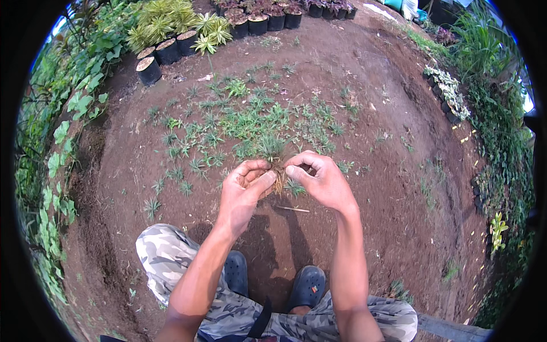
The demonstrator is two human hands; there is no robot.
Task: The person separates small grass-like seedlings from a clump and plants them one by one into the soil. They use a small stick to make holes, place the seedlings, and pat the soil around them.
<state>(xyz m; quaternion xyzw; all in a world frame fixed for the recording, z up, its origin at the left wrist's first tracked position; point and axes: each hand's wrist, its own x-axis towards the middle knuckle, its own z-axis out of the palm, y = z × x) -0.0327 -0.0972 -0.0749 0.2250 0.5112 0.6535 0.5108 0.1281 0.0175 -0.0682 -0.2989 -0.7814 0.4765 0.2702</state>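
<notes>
Between my two hands is a small grass-like plant, its narrow green leaves pointing away from me. Brown roots with bits of soil hang from its base toward me. My left hand grips the root base from the left, thumb against curled fingers. On the other side, my right hand pinches at the roots with thumb and forefinger. Beyond and around the hands, several similar small tufts and low weeds grow from the brown soil.
Black-bagged potted plants stand at the far left, with purple-leaved plants behind. Leafy vines border the left. White-green potted plants line the right. My dark blue clogs rest on the soil near a thin stick.
</notes>
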